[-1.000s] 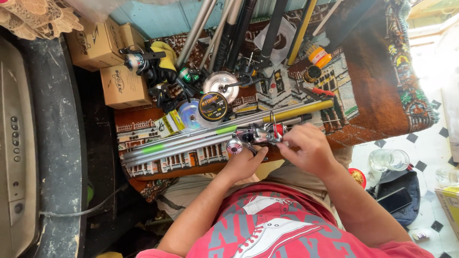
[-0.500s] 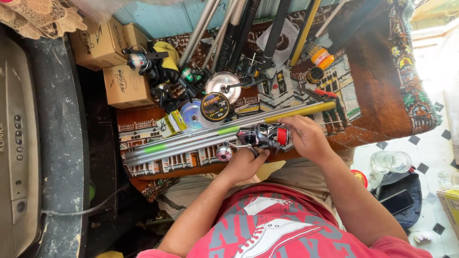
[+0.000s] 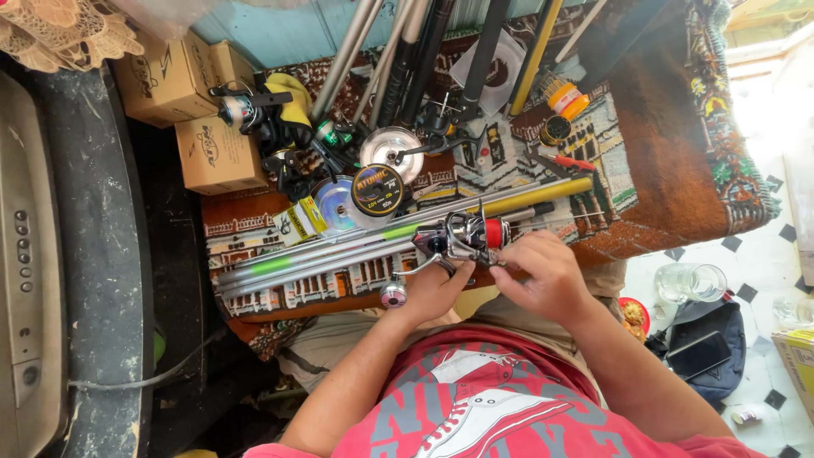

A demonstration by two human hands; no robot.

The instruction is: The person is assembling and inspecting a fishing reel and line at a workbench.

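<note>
Your left hand is clenched around the underside of the fishing reel, fingers curled against its body and foot. Your right hand pinches at the reel's red spool end with thumb and fingertips, so this grip too is closed on the reel. The reel sits at the near edge of the patterned rug that covers the tabletop, just in front of your lap, and its crank handle with a round knob hangs over that edge to the left. Just behind the reel, a bundle of rod sections, grey with green and yellow bands, lies across the rug from left to right. Further back lie line spools. Cardboard boxes stand at the far left corner.
</note>
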